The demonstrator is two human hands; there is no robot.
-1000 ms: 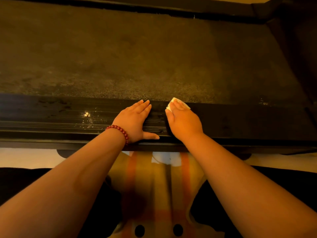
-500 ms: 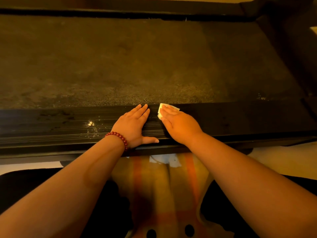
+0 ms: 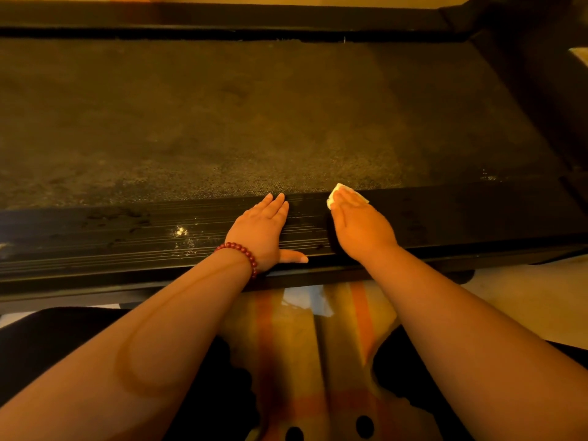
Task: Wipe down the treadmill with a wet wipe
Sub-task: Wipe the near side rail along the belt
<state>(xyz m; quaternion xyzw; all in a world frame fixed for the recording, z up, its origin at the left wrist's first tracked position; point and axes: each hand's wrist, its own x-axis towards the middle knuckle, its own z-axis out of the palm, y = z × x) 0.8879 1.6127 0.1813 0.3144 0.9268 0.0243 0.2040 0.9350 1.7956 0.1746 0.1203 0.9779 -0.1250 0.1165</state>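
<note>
Wet wipe (image 3: pixel 338 195) lies pressed under the flat, uncurled fingers of the right hand (image 3: pixel 359 227), at the far edge of the ribbed side rail (image 3: pixel 111 237) where it meets the treadmill belt (image 3: pixel 254 116); probably for broad wiping contact. Just beside it on the rail, the left hand (image 3: pixel 261 230), beaded bracelet (image 3: pixel 241 253) at the wrist, rests flat and open, apparently bracing. White specks (image 3: pixel 180 231) further left on the rail look unwiped; the left hand blocks a stroke that way.

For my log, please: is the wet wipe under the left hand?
No, the right hand presses the wet wipe on the side rail.
</note>
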